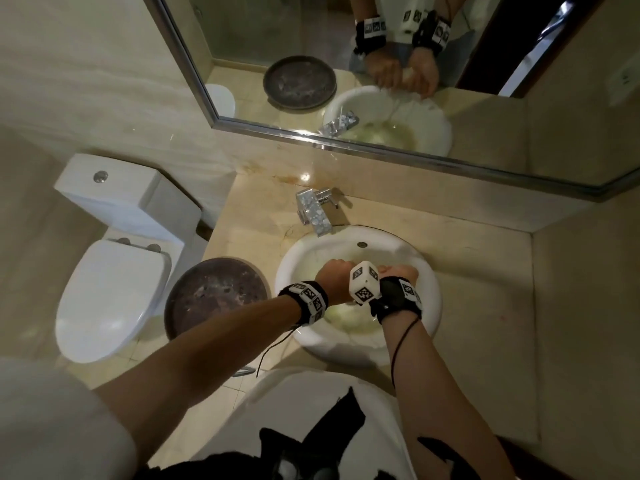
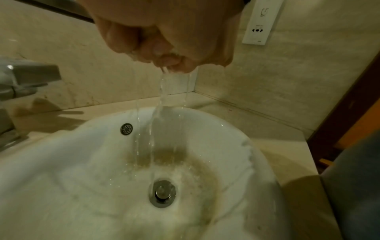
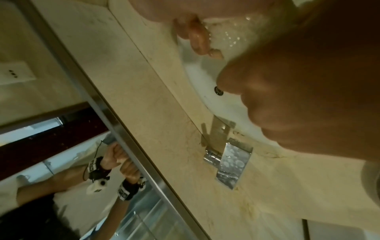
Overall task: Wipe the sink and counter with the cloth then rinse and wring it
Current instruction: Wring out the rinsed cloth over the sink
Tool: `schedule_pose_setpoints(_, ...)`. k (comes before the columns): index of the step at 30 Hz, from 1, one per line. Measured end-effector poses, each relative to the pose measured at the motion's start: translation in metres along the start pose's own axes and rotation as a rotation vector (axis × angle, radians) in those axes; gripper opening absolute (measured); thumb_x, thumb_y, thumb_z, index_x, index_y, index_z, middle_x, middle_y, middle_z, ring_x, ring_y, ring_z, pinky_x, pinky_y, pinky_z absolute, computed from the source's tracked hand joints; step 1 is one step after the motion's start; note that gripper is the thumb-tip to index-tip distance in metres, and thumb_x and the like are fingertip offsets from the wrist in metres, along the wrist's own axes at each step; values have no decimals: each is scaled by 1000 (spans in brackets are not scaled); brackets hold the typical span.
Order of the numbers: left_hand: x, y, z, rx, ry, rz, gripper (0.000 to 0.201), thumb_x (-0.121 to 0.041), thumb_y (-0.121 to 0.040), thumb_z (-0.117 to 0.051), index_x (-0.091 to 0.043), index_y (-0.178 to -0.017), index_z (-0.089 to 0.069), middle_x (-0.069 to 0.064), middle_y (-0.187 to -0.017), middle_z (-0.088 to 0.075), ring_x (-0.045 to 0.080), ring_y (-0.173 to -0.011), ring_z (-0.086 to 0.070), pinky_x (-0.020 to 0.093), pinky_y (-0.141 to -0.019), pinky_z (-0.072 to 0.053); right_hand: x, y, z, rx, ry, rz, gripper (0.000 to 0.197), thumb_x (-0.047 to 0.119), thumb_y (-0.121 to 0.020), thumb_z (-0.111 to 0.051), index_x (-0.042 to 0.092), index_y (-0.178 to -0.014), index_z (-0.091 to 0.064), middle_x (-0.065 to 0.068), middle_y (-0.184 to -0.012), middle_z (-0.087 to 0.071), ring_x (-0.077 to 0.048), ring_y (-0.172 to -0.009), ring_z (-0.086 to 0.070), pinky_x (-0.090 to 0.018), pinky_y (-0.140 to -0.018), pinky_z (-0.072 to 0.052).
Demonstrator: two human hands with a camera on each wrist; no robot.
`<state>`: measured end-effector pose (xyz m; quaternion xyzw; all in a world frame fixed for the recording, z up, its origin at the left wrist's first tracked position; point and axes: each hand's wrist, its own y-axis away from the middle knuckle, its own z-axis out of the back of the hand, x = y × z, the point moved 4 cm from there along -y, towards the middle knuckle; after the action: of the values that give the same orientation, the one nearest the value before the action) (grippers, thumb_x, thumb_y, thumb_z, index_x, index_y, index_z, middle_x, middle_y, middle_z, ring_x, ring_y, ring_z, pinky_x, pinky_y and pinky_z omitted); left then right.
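Observation:
Both my hands are clenched side by side above the white sink. My left hand and right hand grip the cloth, which the fists and a wrist camera hide from above. The mirror shows a pale strip of cloth between the two fists. In the left wrist view my left hand squeezes hard, and thin streams of water run from it towards the drain. My right hand fills the right wrist view.
The chrome faucet stands behind the basin with no water running from it. A beige stone counter surrounds the sink. A dark round tray lies left of the basin, the toilet beyond it. A wall socket sits at the right.

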<state>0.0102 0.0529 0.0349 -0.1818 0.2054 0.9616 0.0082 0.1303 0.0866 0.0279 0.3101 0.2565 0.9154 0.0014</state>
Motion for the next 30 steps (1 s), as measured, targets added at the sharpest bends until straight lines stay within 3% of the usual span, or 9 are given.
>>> schedule_pose_setpoints(6, -6, 0, 3, 9, -67, -7, 18, -20, -91, -63, -14, -84, -48, 14, -95, -71, 32, -88, -66, 30, -67, -38, 5, 13, 10, -10, 282, 59, 14, 18, -93, -62, 8, -84, -64, -3, -68, -52, -21, -64, -52, -27, -59, -41)
schedule_pose_setpoints(10, -10, 3, -1, 23, -82, 1, 11, -19, -91, -62, -12, -88, -54, 14, -98, -70, 32, -89, -66, 30, -66, -36, -5, 15, 6, 1, 160, -22, 12, 17, -93, -63, 7, -90, -67, -11, -75, -59, -28, -65, -57, -24, -51, -40)
schedule_pose_setpoints(11, -10, 3, -3, 22, -88, -5, 11, -20, -91, -62, -10, -92, -59, 14, -97, -70, 33, -89, -65, 30, -66, -36, -14, 12, 5, -33, 65, -79, 12, 16, -93, -64, 7, -86, -66, -11, -70, -58, -33, -89, -67, -18, -42, -36)
schedule_pose_setpoints(12, -11, 3, -6, 19, -95, -10, 16, -21, -91, -63, -7, -98, -62, 14, -97, -70, 33, -89, -65, 31, -66, -35, -19, 10, 3, -56, -28, -127, 14, 16, -92, -64, 7, -80, -63, -7, -64, -53, -9, -65, -28, -15, -36, -30)
schedule_pose_setpoints(13, -13, 5, -6, 16, -102, -15, 19, -22, -91, -63, -6, -101, -62, 14, -98, -70, 33, -88, -65, 31, -66, -35, -23, 8, 1, -81, -68, -144, 17, 15, -92, -64, 7, -77, -61, -3, -61, -49, -18, -50, -48, -14, -34, -29)
schedule_pose_setpoints(18, -17, 7, -7, -34, -119, -24, 22, -23, -92, -59, -5, -104, -59, 13, -93, -68, 35, -83, -63, 31, -63, -33, -28, 8, -1, -104, -250, -190, 32, 17, -94, -62, 14, -64, -50, -1, -62, -48, -18, -58, -47, -26, -50, -48)
schedule_pose_setpoints(21, -23, 10, 2, -71, -130, -50, 29, -27, -87, -64, -9, -107, -53, 4, -73, -54, 32, -63, -55, 32, -55, -30, -30, 4, -5, -70, -660, -297, 22, 14, -96, -55, 10, -75, -55, -1, -74, -55, -22, -79, -56, -37, -86, -57)
schedule_pose_setpoints(24, -28, 11, 14, -97, -122, -68, 36, -23, -83, -67, -8, -108, -45, 1, -64, -43, 32, -57, -52, 34, -51, -32, -20, 3, 3, -103, -999, -373, 22, 22, -98, -48, 7, -90, -62, -2, -80, -63, -22, -77, -59, -34, -79, -50)
schedule_pose_setpoints(30, -22, 10, 30, -197, -31, -164, 47, -8, -74, -69, -7, -115, -46, 10, -91, -61, 27, -69, -51, 35, -55, -37, -2, -14, 18, -226, -1716, -556, 40, 22, -99, -49, 20, -61, -36, 3, -48, -43, -19, -54, -43, -27, -58, -40)
